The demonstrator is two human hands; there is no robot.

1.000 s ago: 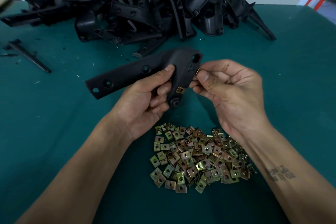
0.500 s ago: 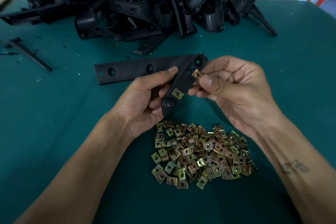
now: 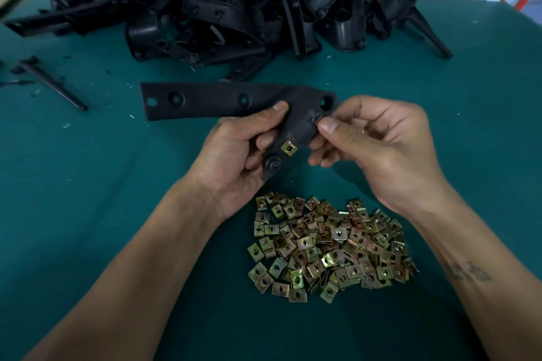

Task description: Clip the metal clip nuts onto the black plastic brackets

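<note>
Left hand point(image 3: 234, 161): fingers and thumb curled round the short lower leg of the flat L-shaped black plastic bracket point(image 3: 223, 102); thumb tip lies on the upper face near the bend.
Right hand point(image 3: 381, 149): thumb and forefinger pinch a small brass-coloured metal clip nut point(image 3: 318, 119) against the bracket edge; the other fingers are curled loosely toward the palm.
Held bracket: above the counter point(image 3: 88, 184), between the two hands; the long arm runs toward 9 o'clock from the left hand, with round holes along it.
Pinched clip nut: touching the bracket edge just below the large round hole at the corner, at 3 o'clock from the left thumb; mostly hidden by the right thumb.
Fitted clip nut point(image 3: 289, 148): a square brass-coloured metal clip nut seated on the lower leg of the bracket, between the hands, just beside the left fingertips.
Loose clip nuts point(image 3: 328, 246): heap of brass-coloured metal clip nuts on the counter at 6 o'clock from the hands, between the forearms.
Bracket stock point(image 3: 234, 9): pile of black plastic brackets at 12 o'clock, well apart from the hands.
Counter: green surface.
</note>
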